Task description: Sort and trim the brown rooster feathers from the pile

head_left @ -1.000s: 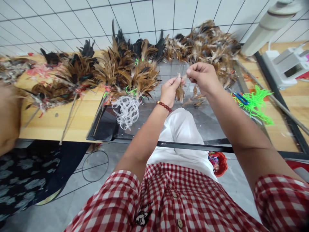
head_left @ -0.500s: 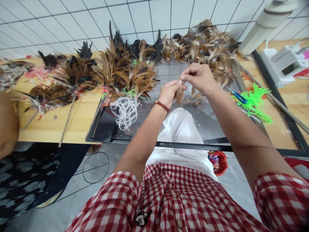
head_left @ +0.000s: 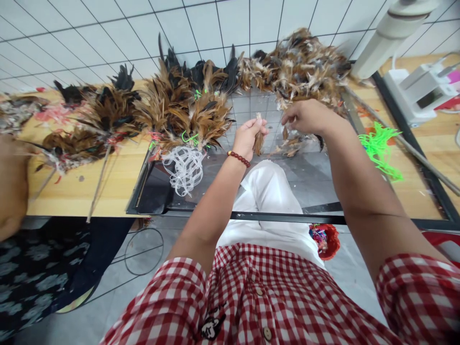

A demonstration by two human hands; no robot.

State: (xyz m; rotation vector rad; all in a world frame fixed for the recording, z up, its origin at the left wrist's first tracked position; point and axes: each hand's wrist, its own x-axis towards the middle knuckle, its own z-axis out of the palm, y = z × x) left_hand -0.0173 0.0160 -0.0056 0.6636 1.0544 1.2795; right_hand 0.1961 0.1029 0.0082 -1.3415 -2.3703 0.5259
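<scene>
In my left hand (head_left: 247, 135), thumb and fingers pinch a small bunch of brown feathers (head_left: 258, 143), pale quill ends up and brown tips hanging down. A beaded bracelet circles that wrist. My right hand (head_left: 305, 116) is apart from it, over the right side of the glass top, its fingers bent down and slightly apart, nothing visible held. Just below it lie loose brown feathers (head_left: 289, 146). Behind it rises a big heap of brown and whitish feathers (head_left: 298, 62). Left of my left hand are tied brown and black feather bunches (head_left: 194, 105).
A coil of clear ribbon (head_left: 184, 170) lies on the left of the glass. Bright green strings (head_left: 383, 151) are on the right, by a long stick (head_left: 424, 160) and a white power strip (head_left: 398, 93). A co-worker's arm (head_left: 13, 191) is at far left, beside feathered sticks (head_left: 98, 184).
My right hand has let go of the feather bunch and moved right, towards the loose feathers. My left hand keeps the bunch and has shifted slightly left.
</scene>
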